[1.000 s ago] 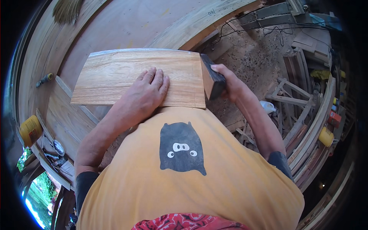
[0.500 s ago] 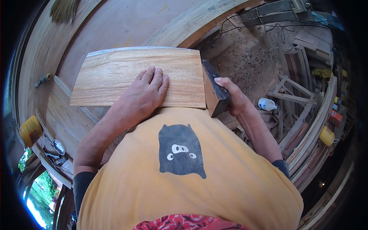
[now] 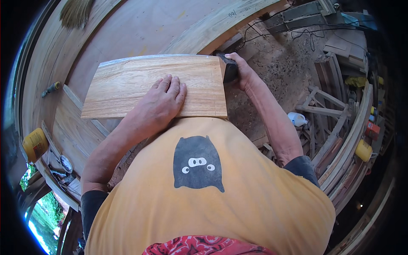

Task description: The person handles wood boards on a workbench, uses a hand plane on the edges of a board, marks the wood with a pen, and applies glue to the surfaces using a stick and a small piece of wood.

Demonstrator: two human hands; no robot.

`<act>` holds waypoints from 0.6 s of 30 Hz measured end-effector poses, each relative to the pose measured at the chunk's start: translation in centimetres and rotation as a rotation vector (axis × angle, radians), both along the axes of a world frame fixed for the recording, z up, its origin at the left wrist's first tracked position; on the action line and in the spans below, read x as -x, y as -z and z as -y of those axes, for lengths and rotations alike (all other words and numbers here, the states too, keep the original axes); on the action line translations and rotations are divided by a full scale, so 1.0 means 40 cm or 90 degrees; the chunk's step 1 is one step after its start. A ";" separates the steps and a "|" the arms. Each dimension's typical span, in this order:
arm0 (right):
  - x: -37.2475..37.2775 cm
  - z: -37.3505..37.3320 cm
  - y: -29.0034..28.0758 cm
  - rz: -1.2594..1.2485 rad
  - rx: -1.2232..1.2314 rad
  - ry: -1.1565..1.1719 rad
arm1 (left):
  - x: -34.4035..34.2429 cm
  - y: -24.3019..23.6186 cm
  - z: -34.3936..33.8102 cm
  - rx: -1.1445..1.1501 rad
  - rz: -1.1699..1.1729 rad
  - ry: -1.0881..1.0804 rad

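Note:
A wide light-brown wooden board [image 3: 119, 87] lies in front of me, its near edge against my shirt. My left hand [image 3: 162, 101] rests flat on its upper face, fingers stretched out and nearly together. At the board's right end, near the far corner, my right hand [image 3: 244, 71] grips a dark sanding block [image 3: 230, 71]. The block stands against the end edge of the board, and its working face is hidden. The thumb lies over the top of the block; the other fingers are mostly out of sight behind it.
Beyond the board lies a large panel [image 3: 136, 29] with a curved timber [image 3: 204, 32]. A bristle brush [image 3: 76, 13] and a yellow-handled tool [image 3: 51, 89] sit on the left. Yellow containers [image 3: 35, 145], a white bottle [image 3: 297, 119] and stacked wood strips [image 3: 346, 146] stand around; cables [image 3: 312, 32] cross at the back right.
My right hand has pushed the sanding block away from me along the board's right end, from the near corner to the far one. My left hand stays on the board, which has shifted slightly.

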State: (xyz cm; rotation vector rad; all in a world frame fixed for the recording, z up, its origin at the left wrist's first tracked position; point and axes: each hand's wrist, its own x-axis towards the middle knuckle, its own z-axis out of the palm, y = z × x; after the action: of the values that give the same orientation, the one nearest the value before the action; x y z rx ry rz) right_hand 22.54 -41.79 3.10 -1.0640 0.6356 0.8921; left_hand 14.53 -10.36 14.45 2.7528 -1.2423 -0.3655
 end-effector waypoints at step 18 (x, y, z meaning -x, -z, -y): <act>0.029 -0.007 -0.015 -0.011 -0.038 0.056 | 0.017 -0.017 0.000 -0.018 -0.035 0.047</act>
State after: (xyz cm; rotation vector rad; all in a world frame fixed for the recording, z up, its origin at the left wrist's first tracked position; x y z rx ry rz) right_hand 21.37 -41.53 3.70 -0.9686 0.6618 0.8397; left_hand 13.84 -10.36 15.13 2.7055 -1.3378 -0.4663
